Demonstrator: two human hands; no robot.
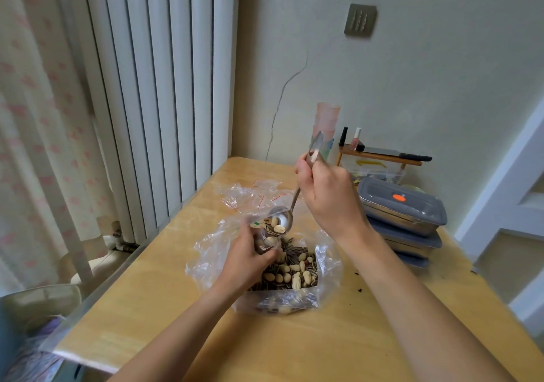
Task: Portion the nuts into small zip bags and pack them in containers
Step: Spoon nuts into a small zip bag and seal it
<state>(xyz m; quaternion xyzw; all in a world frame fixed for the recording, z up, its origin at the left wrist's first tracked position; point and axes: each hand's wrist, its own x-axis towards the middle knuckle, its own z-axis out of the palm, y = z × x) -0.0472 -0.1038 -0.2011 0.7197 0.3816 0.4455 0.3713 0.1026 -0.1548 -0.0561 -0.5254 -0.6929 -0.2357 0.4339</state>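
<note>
The right hand point(329, 193) is raised above the wooden table point(338, 349), its fingers curled round the upper handle of a long metal spoon point(287, 219), which slopes down and to the left so that its bowl hangs just above the left hand point(250, 256). The bowl carries a few pale nuts and some striped seeds. The left hand sits lower, at the near-left edge of a large clear plastic bag point(265, 264) lying open on the table, and its curled fingers pinch what looks like a small zip bag point(265, 241) right under the spoon's bowl; motion blur there makes the small bag's outline hard to read. The large bag holds the mixed nuts point(294, 272), a heap of peanuts and dark seeds, directly beneath and to the right of the left hand. Behind it, further along the table, lie several empty small zip bags point(250, 194) with red seals. To the right of the right forearm stand 3 stacked containers point(403, 213) with grey lids, the top lid bearing an orange spot.
</note>
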